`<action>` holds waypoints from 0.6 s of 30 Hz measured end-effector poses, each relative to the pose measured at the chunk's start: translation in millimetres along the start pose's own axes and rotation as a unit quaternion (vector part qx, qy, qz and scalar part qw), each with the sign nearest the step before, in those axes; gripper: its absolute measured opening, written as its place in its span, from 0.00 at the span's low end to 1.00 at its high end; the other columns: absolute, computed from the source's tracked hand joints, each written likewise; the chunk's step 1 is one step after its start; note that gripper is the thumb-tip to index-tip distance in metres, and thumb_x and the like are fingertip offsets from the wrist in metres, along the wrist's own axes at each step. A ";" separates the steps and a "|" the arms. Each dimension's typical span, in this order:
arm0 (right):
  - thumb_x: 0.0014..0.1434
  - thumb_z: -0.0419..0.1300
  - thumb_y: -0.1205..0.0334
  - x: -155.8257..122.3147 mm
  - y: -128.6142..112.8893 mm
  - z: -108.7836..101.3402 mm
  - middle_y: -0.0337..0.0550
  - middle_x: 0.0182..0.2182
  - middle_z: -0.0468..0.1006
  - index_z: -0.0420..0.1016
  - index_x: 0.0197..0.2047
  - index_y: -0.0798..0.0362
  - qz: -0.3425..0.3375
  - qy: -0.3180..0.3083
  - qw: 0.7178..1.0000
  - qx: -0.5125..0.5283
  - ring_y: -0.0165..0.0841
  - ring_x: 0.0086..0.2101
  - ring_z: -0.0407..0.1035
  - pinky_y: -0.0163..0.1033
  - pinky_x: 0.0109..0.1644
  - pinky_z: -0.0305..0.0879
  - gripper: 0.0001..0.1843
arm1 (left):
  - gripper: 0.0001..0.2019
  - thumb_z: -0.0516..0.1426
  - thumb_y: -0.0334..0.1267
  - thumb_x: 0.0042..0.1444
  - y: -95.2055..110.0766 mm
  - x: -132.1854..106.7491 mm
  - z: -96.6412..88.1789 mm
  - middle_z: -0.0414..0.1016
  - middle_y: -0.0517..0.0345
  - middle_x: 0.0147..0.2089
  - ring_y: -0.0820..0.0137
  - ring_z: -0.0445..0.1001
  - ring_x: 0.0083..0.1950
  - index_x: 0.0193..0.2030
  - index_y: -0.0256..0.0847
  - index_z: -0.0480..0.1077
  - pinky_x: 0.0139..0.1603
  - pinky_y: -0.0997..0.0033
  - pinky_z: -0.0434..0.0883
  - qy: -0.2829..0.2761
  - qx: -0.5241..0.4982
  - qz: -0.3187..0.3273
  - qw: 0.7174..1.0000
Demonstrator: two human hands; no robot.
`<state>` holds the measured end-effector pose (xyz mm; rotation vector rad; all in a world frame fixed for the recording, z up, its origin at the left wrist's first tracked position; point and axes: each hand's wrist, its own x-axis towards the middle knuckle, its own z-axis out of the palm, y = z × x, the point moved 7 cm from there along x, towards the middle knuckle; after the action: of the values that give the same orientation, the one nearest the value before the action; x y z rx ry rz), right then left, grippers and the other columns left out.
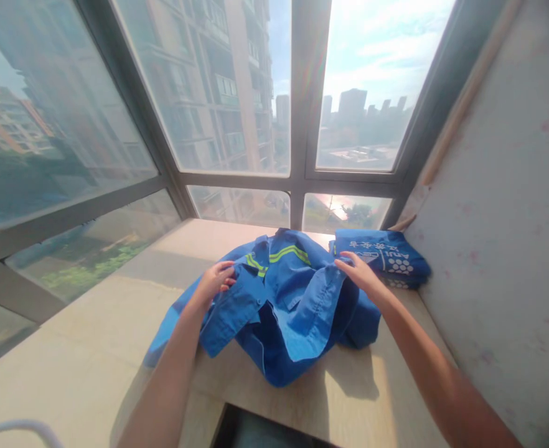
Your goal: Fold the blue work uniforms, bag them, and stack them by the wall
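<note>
A blue work jacket (293, 298) with yellow-green reflective stripes lies crumpled on the pale surface, partly lifted between my hands. My left hand (217, 283) is closed on the cloth at its left side, close to a stripe. On the other side, my right hand (356, 270) pinches the jacket's upper right edge, from which a flap of fabric hangs toward me. The jacket's front edges gape, showing a dark fold in the middle. Parts of both sleeves are hidden under the bunched cloth.
A folded blue garment (398, 264) with white lettering and dots lies at the back right, by the wall (503, 249). Window frames (302, 124) rise behind the wooden ledge (92, 348). A dark opening (260, 429) is at the near edge, and a white cable (20, 425) lies bottom left.
</note>
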<state>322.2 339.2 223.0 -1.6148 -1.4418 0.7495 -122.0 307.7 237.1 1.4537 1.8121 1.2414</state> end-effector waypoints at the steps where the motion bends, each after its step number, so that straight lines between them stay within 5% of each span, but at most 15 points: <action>1: 0.55 0.60 0.40 -14.9 18.7 4.8 0.50 0.48 0.80 0.74 0.53 0.52 0.014 -0.013 1.000 -0.021 0.44 0.48 0.74 0.46 0.54 0.67 0.30 | 0.19 0.59 0.45 0.66 -9.1 -10.9 9.9 0.72 0.48 0.58 0.62 0.75 0.53 0.60 0.38 0.69 0.52 0.53 0.76 -0.013 -0.009 -0.001 1.000; 5: 0.55 0.59 0.37 -83.9 95.4 13.0 0.47 0.43 0.82 0.73 0.55 0.51 0.048 -0.047 0.993 -0.093 0.46 0.43 0.77 0.48 0.50 0.71 0.33 | 0.20 0.61 0.47 0.60 -71.2 -64.6 35.5 0.78 0.49 0.48 0.62 0.78 0.48 0.54 0.38 0.71 0.50 0.57 0.77 -0.056 -0.041 -0.015 0.997; 8: 0.57 0.59 0.39 -127.3 128.4 7.3 0.50 0.48 0.81 0.72 0.57 0.52 -0.019 -0.030 0.992 -0.120 0.46 0.46 0.77 0.49 0.51 0.73 0.32 | 0.21 0.60 0.50 0.52 -141.7 -111.3 27.6 0.78 0.53 0.39 0.59 0.80 0.42 0.47 0.39 0.69 0.46 0.56 0.78 0.049 -0.049 -0.087 0.994; 10: 0.60 0.58 0.42 -148.6 131.5 -3.1 0.54 0.51 0.79 0.72 0.57 0.54 -0.096 0.033 0.982 -0.159 0.47 0.50 0.74 0.52 0.56 0.71 0.29 | 0.18 0.59 0.49 0.50 -174.1 -138.1 30.8 0.78 0.52 0.38 0.57 0.80 0.41 0.43 0.41 0.69 0.47 0.54 0.78 0.061 -0.015 -0.109 0.992; 14: 0.65 0.56 0.60 -181.2 98.7 2.2 0.54 0.53 0.77 0.75 0.54 0.52 -0.261 0.120 0.927 -0.243 0.44 0.56 0.70 0.52 0.62 0.65 0.16 | 0.18 0.57 0.44 0.52 -167.7 -156.8 58.7 0.78 0.44 0.50 0.51 0.77 0.53 0.47 0.39 0.73 0.57 0.51 0.72 -0.012 0.126 -0.027 0.992; 18: 0.60 0.56 0.69 -200.5 63.5 71.9 0.47 0.60 0.74 0.76 0.54 0.47 -0.378 0.003 0.876 -0.301 0.45 0.64 0.61 0.57 0.70 0.52 0.20 | 0.27 0.56 0.35 0.53 -126.5 -144.0 93.1 0.71 0.33 0.60 0.46 0.71 0.62 0.60 0.31 0.68 0.61 0.51 0.67 -0.062 0.289 0.026 0.955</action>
<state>258.7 155.7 114.9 -1.2597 -2.2313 -0.1850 -62.9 202.2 61.7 1.8421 2.1632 0.6357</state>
